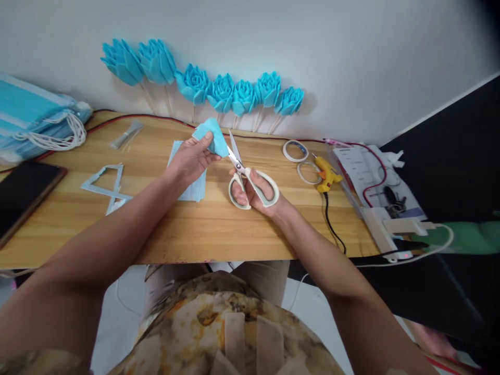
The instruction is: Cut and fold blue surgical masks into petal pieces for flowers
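Watching remotely, with the scissors as my dial's centre, I view a brown wood-grain tabletop (234, 234) from its near edge. The right hand (253, 195) has thumb and fingers through the loops of white-handled steel scissors (239, 165), their blades slightly parted and pointing toward twelve.

At nine o'clock I see flat, pale-blue, rectangular fabric-like sheets (193, 192), unshaped and, I judge, the portion left to work. Farther out at nine lie thin, pale-blue strips (103, 191), crossed like offcuts, suggesting some cutting is done. A yellow glue gun (328, 176) rests at three.

Between ten and eleven, the left hand (190, 159) pinches a soft, bright-blue fabric-like piece (213, 133) between thumb and fingers, above the sheets. I judge this piece unfinished: it is flat and angular, with mostly straight edges and a corner just beside one blade tip; I cannot tell whether they touch.

Farthest off, from ten to one, seven bright-blue, layered flowers (244, 97) on pale sticks line the wall, apparently complete, their petals overlapping.
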Motion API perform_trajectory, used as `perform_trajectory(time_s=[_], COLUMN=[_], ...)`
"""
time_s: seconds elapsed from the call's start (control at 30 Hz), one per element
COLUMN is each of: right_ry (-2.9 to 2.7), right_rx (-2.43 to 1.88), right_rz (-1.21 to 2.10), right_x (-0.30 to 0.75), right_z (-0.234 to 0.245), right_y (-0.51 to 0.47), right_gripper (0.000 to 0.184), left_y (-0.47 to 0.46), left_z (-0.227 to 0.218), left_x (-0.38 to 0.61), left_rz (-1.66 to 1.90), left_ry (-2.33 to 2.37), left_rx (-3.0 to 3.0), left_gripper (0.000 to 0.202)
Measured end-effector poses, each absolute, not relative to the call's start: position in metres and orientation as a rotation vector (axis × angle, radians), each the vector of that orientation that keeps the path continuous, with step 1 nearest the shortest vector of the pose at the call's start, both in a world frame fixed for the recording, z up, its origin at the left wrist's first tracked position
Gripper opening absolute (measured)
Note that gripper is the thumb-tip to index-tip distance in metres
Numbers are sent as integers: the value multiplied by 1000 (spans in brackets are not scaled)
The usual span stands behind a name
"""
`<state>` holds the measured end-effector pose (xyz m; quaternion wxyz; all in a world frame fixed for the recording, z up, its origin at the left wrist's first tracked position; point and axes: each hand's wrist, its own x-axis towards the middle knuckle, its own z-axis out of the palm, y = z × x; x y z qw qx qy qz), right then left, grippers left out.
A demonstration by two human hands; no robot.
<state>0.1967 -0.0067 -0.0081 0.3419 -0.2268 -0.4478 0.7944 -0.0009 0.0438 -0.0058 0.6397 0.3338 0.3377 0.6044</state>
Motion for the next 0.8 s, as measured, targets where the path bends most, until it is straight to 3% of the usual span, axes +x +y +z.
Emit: perform_trajectory(time_s=[0.8], right_ry=[-1237], right_rx=[-588], right_rz=[2096], right_x=[202], right_z=[-11], right_y=[-3], right_gripper=[59], left_y=[55], left_z=[-6], left_x=[-15], left_rz=[1488], left_ry=[812], left_rx=[652], left_gripper=[19])
